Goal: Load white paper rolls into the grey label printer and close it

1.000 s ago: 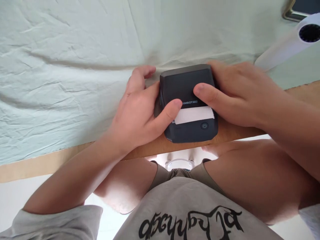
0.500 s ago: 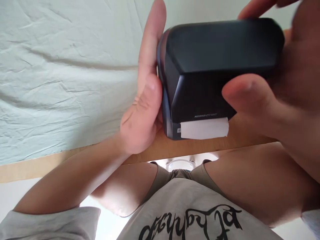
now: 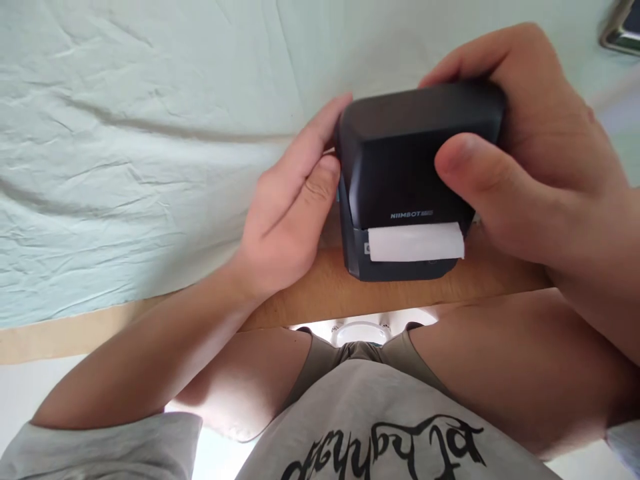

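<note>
A black label printer with NIIMBOT lettering is held up between both hands over the table edge. From its front slot sticks a short white paper label. My right hand grips the printer's right side, thumb pressed on the front and fingers round the far top. Against the left side rests my left hand, thumb and fingers closed on that edge; its fingertips are partly hidden behind the casing.
A pale green, wrinkled cloth covers the table, leaving a wooden edge bare along the front. At the top right corner lies a dark object with a metallic rim. My legs are below the edge.
The printer has moved lower and tilted so its front faces me more. My left hand's raised fingers have folded in against its side. The right hand has come further into view.
</note>
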A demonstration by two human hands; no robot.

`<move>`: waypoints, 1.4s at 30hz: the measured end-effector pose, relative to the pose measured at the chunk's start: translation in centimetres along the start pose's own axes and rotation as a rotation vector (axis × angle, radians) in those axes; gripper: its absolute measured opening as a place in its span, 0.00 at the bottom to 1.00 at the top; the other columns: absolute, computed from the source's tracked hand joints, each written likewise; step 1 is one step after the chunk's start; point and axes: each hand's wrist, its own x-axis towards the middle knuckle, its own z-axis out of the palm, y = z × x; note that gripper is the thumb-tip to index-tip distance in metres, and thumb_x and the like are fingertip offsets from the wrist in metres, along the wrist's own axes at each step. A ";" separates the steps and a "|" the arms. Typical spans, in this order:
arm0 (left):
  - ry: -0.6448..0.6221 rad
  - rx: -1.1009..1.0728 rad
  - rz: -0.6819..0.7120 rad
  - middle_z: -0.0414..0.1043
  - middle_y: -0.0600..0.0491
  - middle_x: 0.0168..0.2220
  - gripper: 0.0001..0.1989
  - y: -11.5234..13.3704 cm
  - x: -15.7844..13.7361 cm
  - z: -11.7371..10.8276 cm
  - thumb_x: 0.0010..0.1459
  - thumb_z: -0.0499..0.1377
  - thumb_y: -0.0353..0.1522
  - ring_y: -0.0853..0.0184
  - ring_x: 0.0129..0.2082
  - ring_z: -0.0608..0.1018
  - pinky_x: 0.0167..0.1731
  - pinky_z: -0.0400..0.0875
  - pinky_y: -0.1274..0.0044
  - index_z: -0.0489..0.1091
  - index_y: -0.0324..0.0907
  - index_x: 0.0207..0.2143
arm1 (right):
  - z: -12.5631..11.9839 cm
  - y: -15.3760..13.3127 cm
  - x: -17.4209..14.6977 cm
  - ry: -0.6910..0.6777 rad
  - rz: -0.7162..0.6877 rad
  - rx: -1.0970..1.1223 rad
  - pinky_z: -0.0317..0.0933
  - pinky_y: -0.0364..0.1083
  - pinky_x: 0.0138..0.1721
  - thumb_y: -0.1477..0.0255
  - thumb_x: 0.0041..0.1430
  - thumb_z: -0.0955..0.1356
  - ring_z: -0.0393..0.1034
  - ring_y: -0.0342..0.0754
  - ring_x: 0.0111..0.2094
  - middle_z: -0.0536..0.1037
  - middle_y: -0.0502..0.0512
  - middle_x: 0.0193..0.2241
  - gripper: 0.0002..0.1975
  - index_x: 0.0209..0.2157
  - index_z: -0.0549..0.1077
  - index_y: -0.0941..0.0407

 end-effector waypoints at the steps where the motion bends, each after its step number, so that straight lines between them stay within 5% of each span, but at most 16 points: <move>1: 0.007 0.011 0.051 0.78 0.53 0.65 0.24 -0.1 -0.1 -0.1 0.79 0.49 0.41 0.57 0.64 0.81 0.64 0.79 0.63 0.68 0.48 0.71 | -0.1 -0.1 0.1 -0.013 0.013 -0.037 0.66 0.43 0.50 0.39 0.72 0.58 0.64 0.33 0.43 0.72 0.49 0.48 0.32 0.60 0.68 0.49; 5: 0.004 0.117 0.085 0.83 0.55 0.60 0.23 0.2 -0.4 -0.3 0.73 0.51 0.26 0.63 0.61 0.83 0.66 0.78 0.67 0.73 0.45 0.65 | -0.2 0.0 0.6 -0.089 0.093 -0.133 0.65 0.50 0.60 0.41 0.73 0.56 0.67 0.38 0.47 0.73 0.52 0.46 0.32 0.58 0.70 0.50; 10: 0.001 0.240 0.056 0.82 0.56 0.61 0.24 0.7 -0.3 -0.1 0.71 0.51 0.29 0.60 0.61 0.83 0.64 0.80 0.65 0.74 0.49 0.64 | 0.1 0.7 1.0 -0.154 0.164 -0.146 0.67 0.58 0.62 0.33 0.68 0.52 0.69 0.45 0.51 0.73 0.56 0.46 0.41 0.59 0.71 0.51; 15: 0.055 0.315 0.078 0.83 0.59 0.58 0.19 1.1 0.2 -0.4 0.69 0.53 0.32 0.61 0.57 0.83 0.61 0.81 0.62 0.76 0.49 0.58 | 0.4 1.2 1.2 -0.184 0.140 -0.106 0.64 0.60 0.70 0.43 0.71 0.55 0.68 0.47 0.59 0.71 0.57 0.56 0.33 0.61 0.68 0.51; 20: -0.140 0.372 0.075 0.82 0.52 0.60 0.21 2.2 -1.0 -1.5 0.70 0.52 0.31 0.56 0.60 0.83 0.59 0.81 0.63 0.77 0.47 0.59 | 0.1 1.4 1.0 -0.240 0.094 -0.094 0.66 0.61 0.68 0.46 0.71 0.55 0.68 0.48 0.58 0.70 0.60 0.58 0.33 0.65 0.64 0.52; 24: -0.316 0.346 0.101 0.59 0.42 0.79 0.36 2.4 -3.3 -1.8 0.69 0.57 0.37 0.47 0.77 0.67 0.74 0.70 0.56 0.57 0.44 0.77 | 0.1 1.5 0.4 -0.252 0.010 -0.065 0.68 0.61 0.69 0.44 0.69 0.59 0.67 0.50 0.61 0.68 0.61 0.63 0.36 0.69 0.60 0.50; 29: -0.327 0.391 -0.019 0.63 0.38 0.76 0.54 2.9 -5.4 -0.5 0.59 0.72 0.55 0.37 0.76 0.66 0.73 0.68 0.47 0.54 0.46 0.78 | 0.5 1.6 -0.5 -0.275 -0.107 -0.050 0.71 0.61 0.69 0.44 0.66 0.62 0.61 0.56 0.69 0.59 0.63 0.70 0.42 0.73 0.56 0.51; 35: -0.192 0.413 0.073 0.74 0.41 0.69 0.42 3.0 -5.8 0.6 0.69 0.66 0.53 0.47 0.67 0.79 0.66 0.77 0.56 0.57 0.47 0.77 | 0.8 0.8 -1.8 -0.200 -0.063 -0.110 0.77 0.56 0.55 0.45 0.65 0.62 0.65 0.56 0.65 0.60 0.64 0.69 0.41 0.72 0.58 0.50; 39: -0.124 0.447 0.251 0.78 0.37 0.64 0.34 3.2 -4.8 0.9 0.73 0.62 0.52 0.45 0.64 0.81 0.64 0.78 0.54 0.66 0.40 0.70 | 0.8 -0.3 -1.6 -0.083 -0.060 -0.158 0.75 0.55 0.60 0.49 0.66 0.62 0.67 0.50 0.61 0.61 0.62 0.68 0.36 0.70 0.63 0.51; 42: -0.050 0.458 0.201 0.84 0.42 0.54 0.19 3.6 -4.0 0.8 0.78 0.54 0.41 0.51 0.55 0.86 0.59 0.81 0.59 0.74 0.39 0.60 | 1.1 -0.7 -0.7 -0.067 -0.009 -0.128 0.73 0.54 0.64 0.51 0.67 0.61 0.64 0.50 0.66 0.65 0.58 0.66 0.33 0.68 0.65 0.50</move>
